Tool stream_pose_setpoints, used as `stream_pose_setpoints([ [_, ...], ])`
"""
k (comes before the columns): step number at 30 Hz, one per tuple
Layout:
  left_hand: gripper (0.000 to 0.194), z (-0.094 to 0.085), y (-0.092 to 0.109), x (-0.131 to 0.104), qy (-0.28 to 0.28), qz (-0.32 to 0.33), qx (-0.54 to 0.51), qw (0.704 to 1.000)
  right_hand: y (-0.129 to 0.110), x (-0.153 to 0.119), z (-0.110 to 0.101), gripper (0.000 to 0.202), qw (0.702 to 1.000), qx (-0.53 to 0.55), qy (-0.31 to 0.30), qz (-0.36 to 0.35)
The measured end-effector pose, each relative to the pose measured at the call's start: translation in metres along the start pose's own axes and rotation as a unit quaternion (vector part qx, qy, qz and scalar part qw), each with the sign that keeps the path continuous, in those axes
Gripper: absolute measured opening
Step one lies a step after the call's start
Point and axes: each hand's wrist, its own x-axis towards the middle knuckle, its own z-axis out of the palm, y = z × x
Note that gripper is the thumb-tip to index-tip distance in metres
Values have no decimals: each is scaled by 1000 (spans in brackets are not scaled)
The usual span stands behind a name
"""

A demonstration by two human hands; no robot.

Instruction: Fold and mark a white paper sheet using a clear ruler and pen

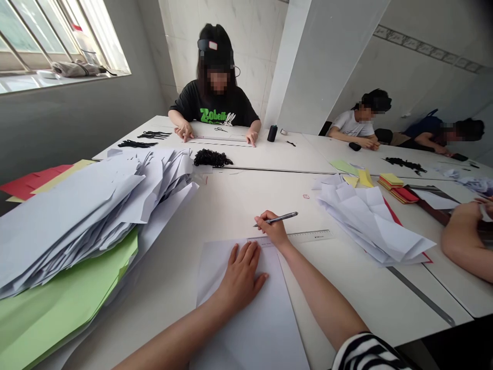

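My left hand (243, 272) lies flat with its fingers spread on a sheet of white paper (262, 329), its fingertips near the paper's far edge. Just beyond and to the right, my right hand (274, 227) is closed round a pen (285, 217), whose tip points left above the table. A clear ruler (314, 236) lies across the sheet's far edge and reaches out to the right; part of it is under my right hand.
Stacked white papers (77, 210) and green sheets (77, 303) fill the left. Folded papers (365, 216), a metal ruler (421, 295) and coloured pads (396, 186) lie right. A person (217, 103) sits opposite, behind black cords (212, 158); another person's arm (466, 239) rests at right.
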Motion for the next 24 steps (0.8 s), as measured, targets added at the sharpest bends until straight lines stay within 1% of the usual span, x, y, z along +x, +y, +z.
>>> stream_pose_setpoints([
  [5, 54, 2, -2, 1, 6, 7, 16, 1000, 11, 13, -27, 32, 994, 36, 95, 35],
  [8, 54, 2, -3, 2, 11, 9, 21, 1000, 16, 15, -33, 34, 990, 50, 125, 48],
  [16, 54, 4, -4, 1, 20, 14, 22, 999, 16, 14, -29, 34, 988, 47, 137, 52],
  [24, 54, 2, -2, 1, 13, 10, 22, 1000, 12, 9, -26, 33, 991, 29, 123, 44],
])
